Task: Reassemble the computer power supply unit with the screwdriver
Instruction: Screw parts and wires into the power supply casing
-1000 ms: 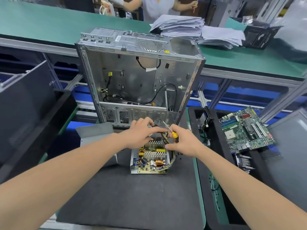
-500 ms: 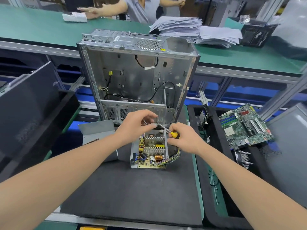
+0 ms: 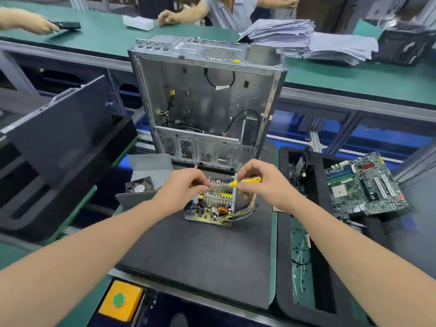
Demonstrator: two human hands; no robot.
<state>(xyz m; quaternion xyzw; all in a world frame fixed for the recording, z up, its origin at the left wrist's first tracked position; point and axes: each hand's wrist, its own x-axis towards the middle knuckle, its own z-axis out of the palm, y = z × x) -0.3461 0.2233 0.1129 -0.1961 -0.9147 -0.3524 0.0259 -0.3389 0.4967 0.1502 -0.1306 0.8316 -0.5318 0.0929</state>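
The open power supply unit [image 3: 213,208] lies on the black mat [image 3: 200,256], its circuit board, heatsink, copper coil and yellow wires exposed. My right hand [image 3: 262,185] grips a yellow-handled screwdriver [image 3: 245,181], held almost level above the unit with its shaft pointing left. My left hand [image 3: 184,187] pinches the tip end of the shaft; whether a screw sits there is too small to tell. The unit's grey metal cover [image 3: 151,168] and a small black fan [image 3: 139,185] lie to the left.
An empty silver computer case [image 3: 207,102] stands upright just behind the unit. A motherboard [image 3: 363,182] lies in a black tray [image 3: 285,232] on the right. Dark panels stand at left. A yellow box with a green button [image 3: 120,300] sits at the near edge. Other people work at the far green bench.
Both hands have lifted slightly off the unit. The screwdriver has swung from steeply tilted to nearly level, and my left fingers have stayed at its tip. The view has shifted back.
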